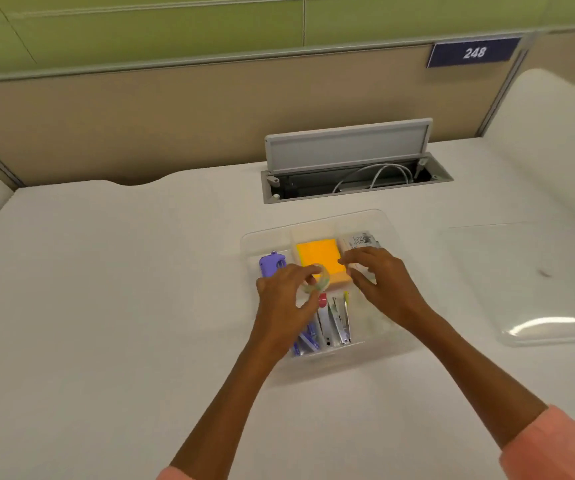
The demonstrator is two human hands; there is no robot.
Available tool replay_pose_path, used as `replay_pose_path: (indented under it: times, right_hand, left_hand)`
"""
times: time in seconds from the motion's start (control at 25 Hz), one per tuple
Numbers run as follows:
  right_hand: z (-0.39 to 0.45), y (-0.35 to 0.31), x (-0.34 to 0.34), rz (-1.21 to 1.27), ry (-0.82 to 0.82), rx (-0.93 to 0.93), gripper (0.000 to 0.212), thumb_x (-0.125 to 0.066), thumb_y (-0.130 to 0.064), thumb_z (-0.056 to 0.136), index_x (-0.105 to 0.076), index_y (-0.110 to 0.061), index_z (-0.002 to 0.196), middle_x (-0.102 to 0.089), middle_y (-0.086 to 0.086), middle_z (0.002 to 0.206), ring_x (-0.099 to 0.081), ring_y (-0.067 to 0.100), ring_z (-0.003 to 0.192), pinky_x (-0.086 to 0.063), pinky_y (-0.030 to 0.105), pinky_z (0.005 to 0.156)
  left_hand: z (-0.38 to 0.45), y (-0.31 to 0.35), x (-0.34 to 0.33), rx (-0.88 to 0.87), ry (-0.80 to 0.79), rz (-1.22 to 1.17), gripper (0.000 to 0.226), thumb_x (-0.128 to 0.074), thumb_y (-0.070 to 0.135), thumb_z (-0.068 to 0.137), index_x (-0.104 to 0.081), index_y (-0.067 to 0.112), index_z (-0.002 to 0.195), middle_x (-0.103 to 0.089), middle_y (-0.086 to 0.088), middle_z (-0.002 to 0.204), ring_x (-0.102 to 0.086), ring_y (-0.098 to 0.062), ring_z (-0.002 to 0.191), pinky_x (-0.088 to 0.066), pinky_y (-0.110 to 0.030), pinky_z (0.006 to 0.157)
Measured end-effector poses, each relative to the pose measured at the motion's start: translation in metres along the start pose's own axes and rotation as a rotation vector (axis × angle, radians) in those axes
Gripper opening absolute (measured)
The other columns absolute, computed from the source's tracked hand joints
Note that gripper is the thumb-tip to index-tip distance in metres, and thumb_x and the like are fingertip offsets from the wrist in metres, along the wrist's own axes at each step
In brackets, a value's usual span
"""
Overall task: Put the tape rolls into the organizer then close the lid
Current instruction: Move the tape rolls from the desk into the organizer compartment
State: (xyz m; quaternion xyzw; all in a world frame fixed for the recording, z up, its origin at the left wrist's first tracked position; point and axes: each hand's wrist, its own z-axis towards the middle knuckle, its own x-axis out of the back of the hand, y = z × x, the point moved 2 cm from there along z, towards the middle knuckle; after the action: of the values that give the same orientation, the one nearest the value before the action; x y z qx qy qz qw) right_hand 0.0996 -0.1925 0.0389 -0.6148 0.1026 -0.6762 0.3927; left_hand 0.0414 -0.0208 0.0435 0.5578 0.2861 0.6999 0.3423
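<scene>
A clear plastic organizer (388, 221) with several compartments sits on the white desk in front of me. My left hand (284, 299) hovers over its middle and grips a clear tape roll (319, 284) between thumb and fingers. My right hand (381, 282) is over the organizer's right side with its fingers spread, close to the roll and holding nothing that I can see. The organizer's clear lid (535, 282) lies flat on the desk to the right, apart from the box.
Inside the organizer are an orange sticky-note pad (319, 254), a purple stapler-like tool (270, 265), a small printed box (360, 240) and several pens. Behind it an open cable hatch (352, 178) is set in the desk, below a beige partition.
</scene>
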Motion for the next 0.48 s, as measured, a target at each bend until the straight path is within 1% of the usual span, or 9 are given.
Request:
replay_pose_path:
  times: [0.08,0.12,0.2,0.32,0.4,0.48]
  right_hand:
    - [-0.007,0.03,0.021,-0.044,0.066,-0.076,0.023,-0.059,-0.007,0.085,-0.065,-0.014,0.106,-0.065,0.009,0.116,-0.056,0.029,0.108,-0.047,0.04,0.087]
    - [-0.012,0.045,0.03,-0.069,0.099,-0.118,0.024,-0.059,-0.007,0.085,-0.064,-0.015,0.106,-0.065,0.009,0.117,-0.056,0.029,0.108,-0.047,0.039,0.087]
    - [-0.019,0.068,0.039,-0.091,0.152,-0.191,0.024,-0.059,-0.01,0.085,-0.063,-0.018,0.107,-0.063,0.009,0.118,-0.055,0.029,0.108,-0.045,0.038,0.087]
    - [-0.032,0.09,0.044,0.004,0.213,-0.294,0.025,-0.06,-0.012,0.084,-0.062,-0.021,0.107,-0.06,0.008,0.119,-0.056,0.027,0.108,-0.048,0.042,0.089]
    - [-0.037,0.097,0.041,0.071,0.228,-0.325,0.026,-0.059,-0.012,0.084,-0.061,-0.022,0.108,-0.058,0.007,0.119,-0.056,0.024,0.107,-0.05,0.042,0.086]
    - [-0.039,0.1,0.038,0.117,0.238,-0.343,0.026,-0.058,-0.014,0.085,-0.06,-0.024,0.108,-0.056,0.007,0.12,-0.055,0.022,0.107,-0.05,0.04,0.085]
  left_hand:
    - [0.003,0.021,-0.035,-0.153,-0.102,0.126,0.027,-0.055,0.019,0.082,-0.063,0.021,0.108,-0.064,-0.002,0.103,-0.054,-0.019,0.102,-0.024,-0.032,0.089]
    - [0.005,0.03,-0.052,-0.208,-0.147,0.194,0.027,-0.054,0.02,0.083,-0.063,0.021,0.109,-0.063,-0.002,0.106,-0.052,-0.019,0.105,-0.021,-0.03,0.088]
    - [0.009,0.04,-0.077,-0.236,-0.239,0.29,0.027,-0.052,0.018,0.088,-0.062,0.018,0.113,-0.061,-0.005,0.114,-0.047,-0.022,0.112,-0.023,-0.032,0.093]
    - [0.013,0.054,-0.111,-0.241,-0.399,0.399,0.031,-0.049,0.018,0.091,-0.056,0.016,0.121,-0.055,-0.007,0.128,-0.041,-0.023,0.12,-0.023,-0.036,0.101]
    - [0.016,0.055,-0.126,-0.289,-0.486,0.474,0.032,-0.049,0.018,0.091,-0.054,0.017,0.123,-0.054,-0.006,0.132,-0.041,-0.022,0.122,-0.023,-0.036,0.102]
    - [0.021,0.052,-0.135,-0.296,-0.551,0.479,0.031,-0.051,0.019,0.09,-0.056,0.018,0.121,-0.055,-0.004,0.131,-0.042,-0.021,0.122,-0.025,-0.034,0.1]
